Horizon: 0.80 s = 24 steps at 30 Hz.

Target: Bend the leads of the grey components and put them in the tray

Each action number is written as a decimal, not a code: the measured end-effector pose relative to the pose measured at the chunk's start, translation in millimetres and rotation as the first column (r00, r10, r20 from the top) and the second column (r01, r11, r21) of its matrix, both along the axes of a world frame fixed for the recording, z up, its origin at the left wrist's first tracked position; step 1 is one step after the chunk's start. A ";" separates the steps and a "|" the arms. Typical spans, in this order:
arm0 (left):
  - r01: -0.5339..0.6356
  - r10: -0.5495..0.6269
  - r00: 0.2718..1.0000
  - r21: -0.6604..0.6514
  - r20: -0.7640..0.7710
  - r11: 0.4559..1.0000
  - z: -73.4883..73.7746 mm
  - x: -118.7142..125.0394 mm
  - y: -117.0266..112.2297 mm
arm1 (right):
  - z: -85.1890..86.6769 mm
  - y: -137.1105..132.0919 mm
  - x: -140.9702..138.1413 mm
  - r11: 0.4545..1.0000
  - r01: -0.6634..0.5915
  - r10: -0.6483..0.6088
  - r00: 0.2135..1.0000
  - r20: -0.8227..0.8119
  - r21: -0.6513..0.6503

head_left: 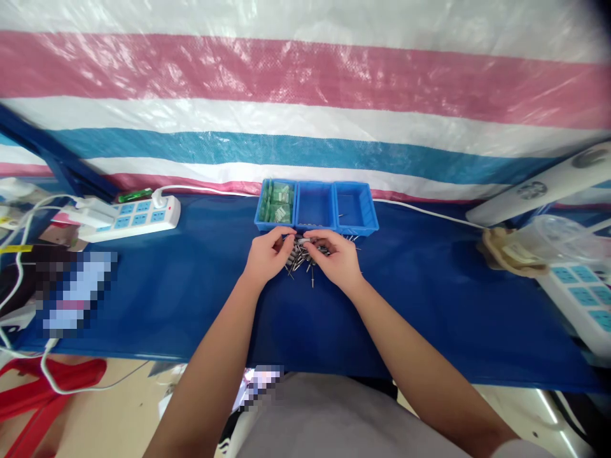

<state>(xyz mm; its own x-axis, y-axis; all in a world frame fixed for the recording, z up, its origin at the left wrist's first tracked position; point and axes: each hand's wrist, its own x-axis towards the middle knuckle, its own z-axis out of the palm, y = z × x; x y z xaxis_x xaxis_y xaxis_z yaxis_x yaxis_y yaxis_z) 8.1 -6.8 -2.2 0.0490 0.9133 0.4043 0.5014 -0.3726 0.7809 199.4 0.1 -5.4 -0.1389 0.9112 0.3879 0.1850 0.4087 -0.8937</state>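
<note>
A pile of small metal pieces with thin pins, which look like blind rivets (298,257), lies on the blue table in front of three bins. Over its left side is my left hand (270,254), thumb and fingers curled into a pinch. My right hand (337,256) pinches over the right side, its fingertips at a small grey metal piece (301,240) between the two hands. What the left fingertips hold, if anything, is too small to make out. Behind the hands, the left blue bin (258,216) contains green packets (280,203) with small grey pieces inside.
The middle blue bin (315,202) and right blue bin (356,207) adjoin it; a few small pieces show inside. A power strip (167,213) and phone (79,296) lie left. To the right are a clear plastic cup (548,238), a white tube (539,181) and another power strip (577,305).
</note>
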 end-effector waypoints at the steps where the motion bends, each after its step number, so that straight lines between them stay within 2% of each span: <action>1: 0.003 -0.003 1.000 0.000 0.004 1.000 -0.3 -0.2 0.1 | -0.5 0.1 -0.4 1.000 0.004 -0.004 1.000 -0.012 -0.008; 9: 0.032 -0.032 0.999 0.025 0.004 0.999 3.5 4.2 -0.9 | -2.7 2.7 -0.1 0.998 -0.012 0.003 0.990 -0.141 -0.063; 24: 0.036 -0.035 0.999 0.036 -0.027 0.999 1.6 3.9 0.1 | 1.4 -0.4 -1.9 0.997 -0.034 0.024 0.990 -0.137 -0.073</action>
